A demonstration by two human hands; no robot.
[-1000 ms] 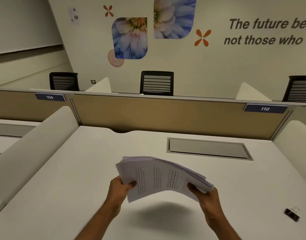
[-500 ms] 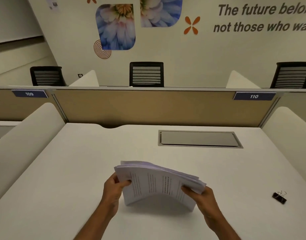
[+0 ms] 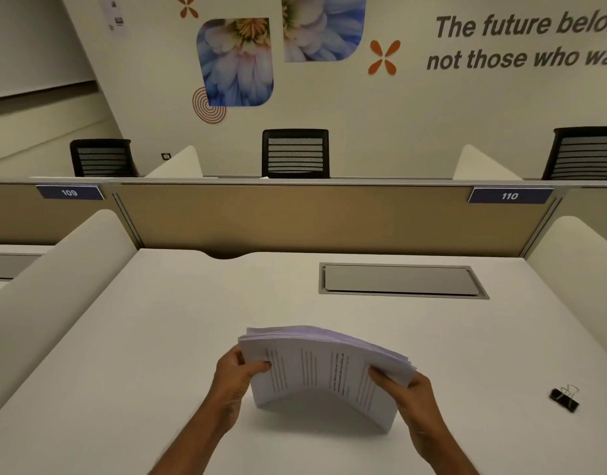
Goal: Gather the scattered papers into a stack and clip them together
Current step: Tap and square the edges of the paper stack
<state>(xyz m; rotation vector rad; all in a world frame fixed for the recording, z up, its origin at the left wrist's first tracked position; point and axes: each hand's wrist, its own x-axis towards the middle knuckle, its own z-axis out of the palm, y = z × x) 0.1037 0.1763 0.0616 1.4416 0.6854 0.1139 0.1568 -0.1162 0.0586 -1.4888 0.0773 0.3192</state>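
A stack of printed white papers [image 3: 324,368] stands on its lower edge on the white desk [image 3: 158,337], bowed upward in the middle. My left hand [image 3: 235,380] grips the stack's left side, thumb on the front sheet. My right hand [image 3: 406,392] grips the right side, thumb also on the front. A black binder clip [image 3: 565,398] with silver handles lies on the desk at the right, well apart from both hands.
A grey cable hatch [image 3: 403,280] is set into the desk behind the papers. White side dividers [image 3: 51,286] flank the desk and a tan partition [image 3: 329,217] closes the back. Black chairs [image 3: 295,153] stand beyond it.
The stack has come down from the air onto the desk, where its lower edge now rests. Both hands kept their grip on its sides.
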